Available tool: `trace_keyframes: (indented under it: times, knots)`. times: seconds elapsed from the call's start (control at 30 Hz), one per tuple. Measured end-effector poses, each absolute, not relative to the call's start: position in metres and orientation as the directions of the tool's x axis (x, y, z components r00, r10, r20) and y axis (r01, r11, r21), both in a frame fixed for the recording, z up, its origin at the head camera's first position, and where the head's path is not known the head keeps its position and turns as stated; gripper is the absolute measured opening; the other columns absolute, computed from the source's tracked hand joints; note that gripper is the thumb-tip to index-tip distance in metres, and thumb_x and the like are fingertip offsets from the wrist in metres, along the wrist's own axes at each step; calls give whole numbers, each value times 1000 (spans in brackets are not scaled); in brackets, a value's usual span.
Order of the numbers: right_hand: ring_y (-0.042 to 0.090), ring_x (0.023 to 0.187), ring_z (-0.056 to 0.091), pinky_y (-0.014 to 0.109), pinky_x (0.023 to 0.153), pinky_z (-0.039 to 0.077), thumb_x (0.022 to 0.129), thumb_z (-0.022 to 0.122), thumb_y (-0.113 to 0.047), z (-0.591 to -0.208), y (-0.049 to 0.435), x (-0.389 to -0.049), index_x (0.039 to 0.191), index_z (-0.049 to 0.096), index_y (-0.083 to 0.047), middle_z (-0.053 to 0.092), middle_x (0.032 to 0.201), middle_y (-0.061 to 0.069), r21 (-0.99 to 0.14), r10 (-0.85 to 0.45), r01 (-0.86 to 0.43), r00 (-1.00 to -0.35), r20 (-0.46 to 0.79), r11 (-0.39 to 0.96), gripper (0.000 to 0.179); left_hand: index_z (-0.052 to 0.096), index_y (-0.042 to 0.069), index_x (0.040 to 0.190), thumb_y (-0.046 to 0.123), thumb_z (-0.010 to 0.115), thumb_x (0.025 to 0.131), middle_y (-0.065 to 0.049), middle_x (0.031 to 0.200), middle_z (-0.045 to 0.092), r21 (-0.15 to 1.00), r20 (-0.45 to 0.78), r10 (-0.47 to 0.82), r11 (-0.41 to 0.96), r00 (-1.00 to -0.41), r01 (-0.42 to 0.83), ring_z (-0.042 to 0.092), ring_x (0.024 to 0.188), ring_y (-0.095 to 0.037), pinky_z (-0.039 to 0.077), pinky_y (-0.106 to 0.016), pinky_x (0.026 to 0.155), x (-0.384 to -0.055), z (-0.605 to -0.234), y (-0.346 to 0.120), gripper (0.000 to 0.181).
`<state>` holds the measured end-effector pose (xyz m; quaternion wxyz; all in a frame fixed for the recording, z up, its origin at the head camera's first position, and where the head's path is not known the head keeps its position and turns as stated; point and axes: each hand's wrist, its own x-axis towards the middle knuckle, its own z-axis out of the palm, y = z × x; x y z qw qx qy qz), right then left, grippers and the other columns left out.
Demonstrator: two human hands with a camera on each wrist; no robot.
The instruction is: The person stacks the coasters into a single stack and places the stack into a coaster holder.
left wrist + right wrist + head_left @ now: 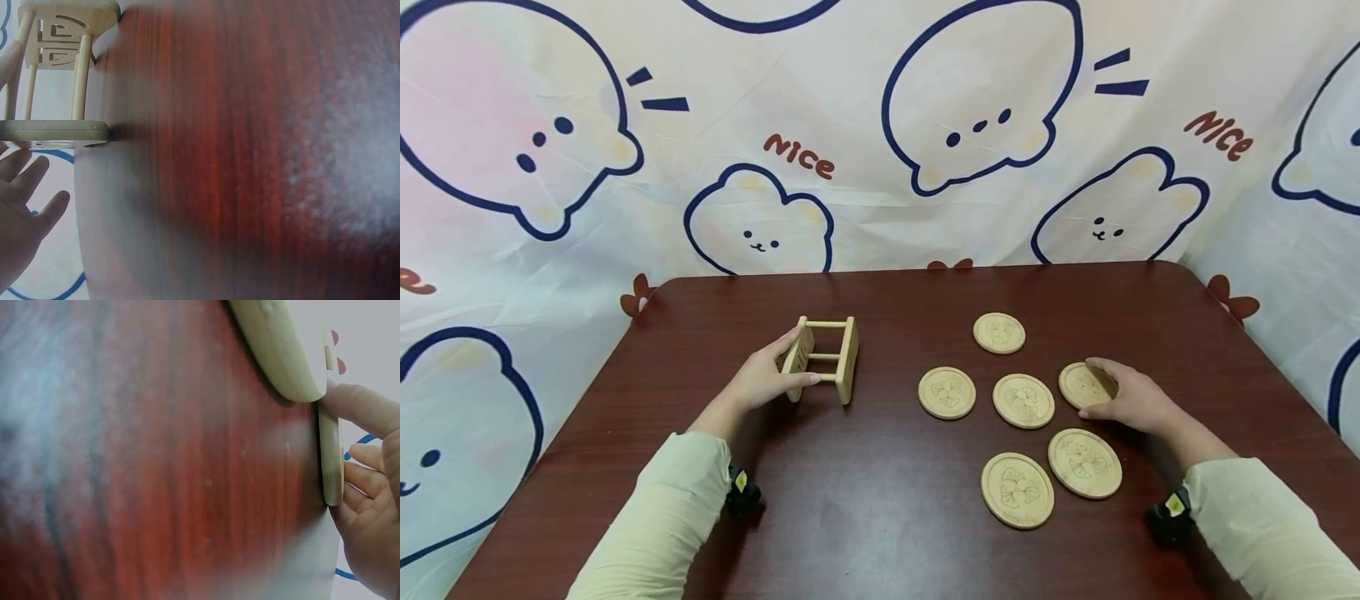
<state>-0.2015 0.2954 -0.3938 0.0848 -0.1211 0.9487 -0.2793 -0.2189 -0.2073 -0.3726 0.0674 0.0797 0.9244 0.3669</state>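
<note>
On the left of the table stands a small wooden coaster rack (846,360) with slotted side panels joined by round rods. My left hand (762,379) grips its near-left panel, thumb at the front and fingers behind; in the left wrist view the fingers (25,187) show beside the lower panel. Over on the right, my right hand (1131,396) holds a round wooden coaster (1081,385) by its edge, thumb and fingers on opposite sides. That coaster (332,456) lies flat on the table in the right wrist view, partly hidden by a nearer one.
Several other coasters with engraved leaf patterns lie flat nearby: one at the back (999,333), one toward the rack (947,392), a middle one (1023,401) and two nearer, the right one (1084,463) and the front one (1017,490). A printed cloth (865,225) hangs behind the dark table (850,500).
</note>
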Motion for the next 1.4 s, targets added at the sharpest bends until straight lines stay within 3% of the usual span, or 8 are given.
trace_keyframes:
  times: [0.4,1.4]
  knots:
    - [45,112,30,55,84,26,66,72,-39,-389,296,-202,129,31,6,33,125,30,-532,-242,-163,-967,-83,831,88,17,21,139,52,68,63,-13,138,25,698,-78,195,711,-978,86,34,116,-29,32,-46,89,-220,-371,-207,97]
    - [36,117,29,50,89,26,64,75,-31,-361,255,-202,130,34,2,37,128,21,-594,-318,-257,-948,2,763,85,16,23,139,53,69,62,-14,138,23,700,-92,190,710,-977,72,32,117,-30,31,-47,89,-220,-373,-206,98]
